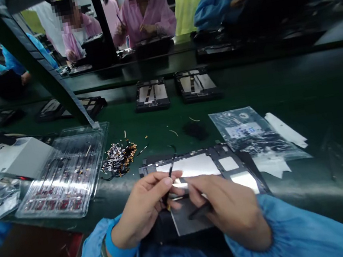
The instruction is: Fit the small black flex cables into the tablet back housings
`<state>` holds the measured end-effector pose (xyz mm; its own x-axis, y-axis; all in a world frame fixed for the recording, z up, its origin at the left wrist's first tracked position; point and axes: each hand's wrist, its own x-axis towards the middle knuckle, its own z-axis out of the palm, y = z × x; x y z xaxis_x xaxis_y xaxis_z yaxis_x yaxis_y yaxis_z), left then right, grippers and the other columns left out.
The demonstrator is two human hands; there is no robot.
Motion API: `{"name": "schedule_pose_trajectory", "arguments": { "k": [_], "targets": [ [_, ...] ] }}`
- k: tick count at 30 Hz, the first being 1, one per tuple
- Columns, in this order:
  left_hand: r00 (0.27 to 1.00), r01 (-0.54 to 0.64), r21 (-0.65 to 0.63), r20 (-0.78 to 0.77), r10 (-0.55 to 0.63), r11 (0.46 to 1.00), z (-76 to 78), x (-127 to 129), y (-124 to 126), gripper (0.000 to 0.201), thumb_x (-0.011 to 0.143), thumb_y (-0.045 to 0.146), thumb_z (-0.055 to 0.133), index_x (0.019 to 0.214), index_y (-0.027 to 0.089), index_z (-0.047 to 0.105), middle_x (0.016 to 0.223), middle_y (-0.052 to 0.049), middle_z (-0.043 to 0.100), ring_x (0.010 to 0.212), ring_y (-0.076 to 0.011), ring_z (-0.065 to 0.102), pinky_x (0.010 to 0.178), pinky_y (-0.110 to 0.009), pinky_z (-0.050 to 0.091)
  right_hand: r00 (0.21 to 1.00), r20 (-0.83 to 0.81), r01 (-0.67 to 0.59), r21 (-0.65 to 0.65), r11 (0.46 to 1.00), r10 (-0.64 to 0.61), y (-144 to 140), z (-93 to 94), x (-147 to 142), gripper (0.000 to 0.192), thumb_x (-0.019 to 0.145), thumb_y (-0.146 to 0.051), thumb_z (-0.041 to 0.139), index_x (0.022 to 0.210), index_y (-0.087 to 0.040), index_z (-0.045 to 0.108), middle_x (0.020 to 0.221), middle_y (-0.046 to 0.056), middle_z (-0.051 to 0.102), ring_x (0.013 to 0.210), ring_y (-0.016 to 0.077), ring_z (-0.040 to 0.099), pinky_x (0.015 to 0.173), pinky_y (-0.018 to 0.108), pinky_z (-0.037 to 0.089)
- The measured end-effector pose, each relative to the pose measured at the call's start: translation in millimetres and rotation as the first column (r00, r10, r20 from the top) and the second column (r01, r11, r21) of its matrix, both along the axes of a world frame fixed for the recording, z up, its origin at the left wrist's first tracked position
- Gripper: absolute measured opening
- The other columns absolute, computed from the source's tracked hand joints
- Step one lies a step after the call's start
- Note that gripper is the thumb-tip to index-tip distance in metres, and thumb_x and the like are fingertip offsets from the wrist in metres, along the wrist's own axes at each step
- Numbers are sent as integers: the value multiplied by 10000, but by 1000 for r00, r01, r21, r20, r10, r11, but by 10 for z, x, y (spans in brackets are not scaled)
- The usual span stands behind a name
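Between the thumb and forefinger of my left hand [146, 200] is a thin black flex cable [172, 164], its upper end sticking up past the fingertips. My right hand [232, 206] is closed around a slim black tool [200, 211], perhaps tweezers; its working end is hidden by the fingers and blurred. The two hands nearly meet at the cable. Directly beneath them lies an opened tablet-like device [228, 163] with silver panels and a black frame, partly covered by my hands. Left of the device sits a pile of small black-and-gold flex parts [119, 157].
A clear plastic tray [68, 181] of small parts and a white box [15, 157] stand left. A clear bag [254, 132] and white paper [285, 129] lie right. Two opened devices [152, 93] [197, 84] rest farther back. A slanted green post [35, 63] rises at left; co-workers sit opposite.
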<state>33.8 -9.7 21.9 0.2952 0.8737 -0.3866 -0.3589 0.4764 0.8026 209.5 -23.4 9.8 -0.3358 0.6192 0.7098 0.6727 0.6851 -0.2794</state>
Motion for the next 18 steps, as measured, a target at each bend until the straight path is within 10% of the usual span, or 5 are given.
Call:
{"name": "schedule_pose_trajectory", "arguments": {
  "k": [6, 9, 15, 18],
  "targets": [
    [992, 6, 51, -128, 1, 999, -50, 68, -44, 297, 663, 378, 795, 747, 117, 683, 669, -32, 682, 583, -89, 627, 619, -188, 530, 897, -420, -43, -396, 917, -140, 84, -2, -50, 215, 894, -303, 561, 1048, -193, 663, 853, 27, 723, 582, 125, 637, 552, 233, 536],
    [954, 70, 286, -298, 19, 956, -105, 99, -78, 204, 753, 327, 711, 794, 130, 677, 785, -61, 692, 669, -134, 664, 664, -248, 557, 838, -502, -90, -512, 854, -212, 123, 51, -62, 181, 884, -332, 573, 927, -214, 704, 767, -5, 724, 512, 119, 616, 532, 232, 542],
    [636, 167, 896, -417, 649, 412, -129, 127, -74, 107, 819, 122, 621, 916, 164, 633, 885, -38, 668, 884, -121, 627, 815, -228, 517, 961, -269, -7, -252, 968, -63, 80, 64, -152, 106, 873, -165, 568, 815, -167, 657, 720, 10, 699, 608, 120, 650, 579, 203, 497],
    [588, 220, 906, -418, 692, 361, -108, 112, -69, 116, 829, 96, 596, 919, 166, 615, 881, -33, 666, 877, -116, 625, 814, -219, 509, 990, -143, -40, -150, 988, 18, 59, 62, -187, 162, 889, -110, 512, 790, -140, 636, 681, 29, 673, 592, 126, 635, 579, 230, 479]
  ]
}}
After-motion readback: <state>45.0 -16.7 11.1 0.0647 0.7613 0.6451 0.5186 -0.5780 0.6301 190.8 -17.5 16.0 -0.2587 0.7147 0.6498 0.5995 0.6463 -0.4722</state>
